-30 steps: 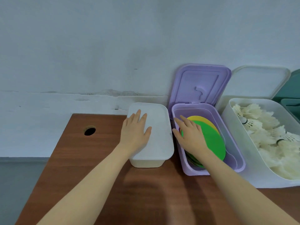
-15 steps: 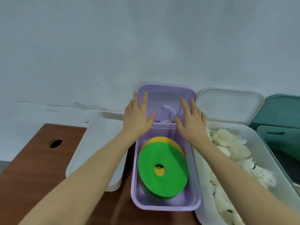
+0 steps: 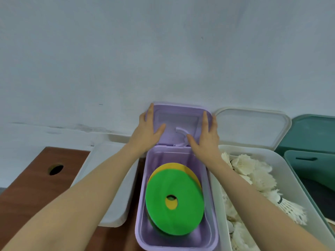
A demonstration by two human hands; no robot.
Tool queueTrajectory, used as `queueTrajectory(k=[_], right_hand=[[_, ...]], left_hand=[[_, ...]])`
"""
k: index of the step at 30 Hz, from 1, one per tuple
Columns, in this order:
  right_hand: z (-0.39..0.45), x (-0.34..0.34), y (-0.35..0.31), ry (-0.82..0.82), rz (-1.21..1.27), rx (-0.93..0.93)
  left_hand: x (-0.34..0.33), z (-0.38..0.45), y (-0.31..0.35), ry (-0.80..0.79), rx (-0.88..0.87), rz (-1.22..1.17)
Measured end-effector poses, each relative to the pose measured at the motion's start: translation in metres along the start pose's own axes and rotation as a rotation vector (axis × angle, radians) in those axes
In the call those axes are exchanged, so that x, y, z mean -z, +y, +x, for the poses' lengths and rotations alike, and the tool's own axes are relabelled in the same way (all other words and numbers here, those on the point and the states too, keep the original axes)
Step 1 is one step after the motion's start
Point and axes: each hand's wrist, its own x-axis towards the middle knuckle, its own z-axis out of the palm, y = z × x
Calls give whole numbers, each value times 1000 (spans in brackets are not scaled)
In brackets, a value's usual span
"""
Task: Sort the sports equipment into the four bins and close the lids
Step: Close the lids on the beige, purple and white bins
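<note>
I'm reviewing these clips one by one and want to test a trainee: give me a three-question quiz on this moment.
1. True or false: the hinged lid of the purple plastic bin is standing open.
2. Which flat round foam disc lies on top inside the purple plastic bin: (a) yellow, (b) green, (c) red?
3. What fills the open white plastic bin on the right?

Key:
1. True; the left hand and right hand rest on it, fingers straight.
2. (b), the green disc covers the yellow disc.
3. White feather shuttlecocks.
</note>
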Motion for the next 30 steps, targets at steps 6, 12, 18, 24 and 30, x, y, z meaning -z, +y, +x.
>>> queueTrajectory(k=[6, 12, 18, 24, 30], right_hand=[[-6, 10, -23, 103, 59, -46], [-20, 31, -51, 194, 70, -57], [-39, 60, -84, 260, 199, 28], [-93, 77, -94, 285, 199, -7], [-170, 76, -85, 142, 78, -62]], left_hand=[[11, -21, 2, 167, -73, -129], [38, -38, 10, 250, -146, -161], [75, -67, 31, 352, -189, -251], [85, -121, 31, 291, -163, -326], [64, -187, 5, 55, -163, -217]])
